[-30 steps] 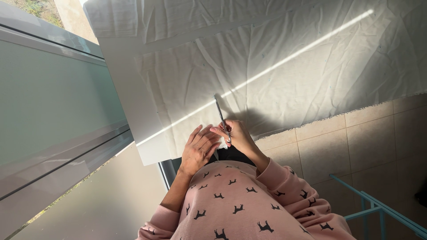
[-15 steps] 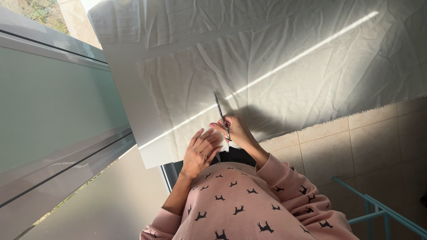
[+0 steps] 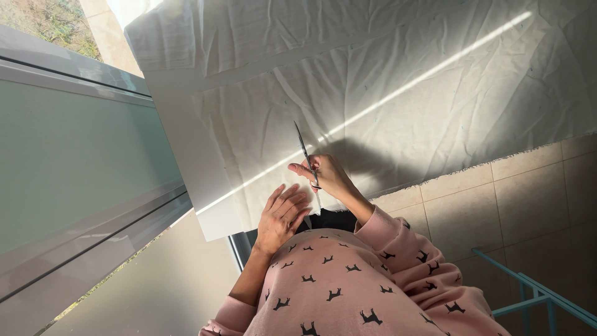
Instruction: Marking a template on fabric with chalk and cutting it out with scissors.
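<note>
- Two hands work the white cloth [image 3: 398, 93], which lies spread on the board and floor.
- Right hand [image 3: 328, 176] grips the scissors [image 3: 306, 152], blades nearly closed.
- Left hand [image 3: 283, 214] lies flat, fingers spread; best kept pressing beside the cut line, clear of the blades.

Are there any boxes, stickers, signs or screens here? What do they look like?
None: no package, label, sign or screen shows.
White fabric: wide, creased sheet spread over a white board, with a frayed lower edge and a slanting stripe of sunlight.
Scissors: thin, dark metal, held in the right hand, blades pointing up over the fabric.
Left hand: lies flat on the fabric's near edge.
</note>
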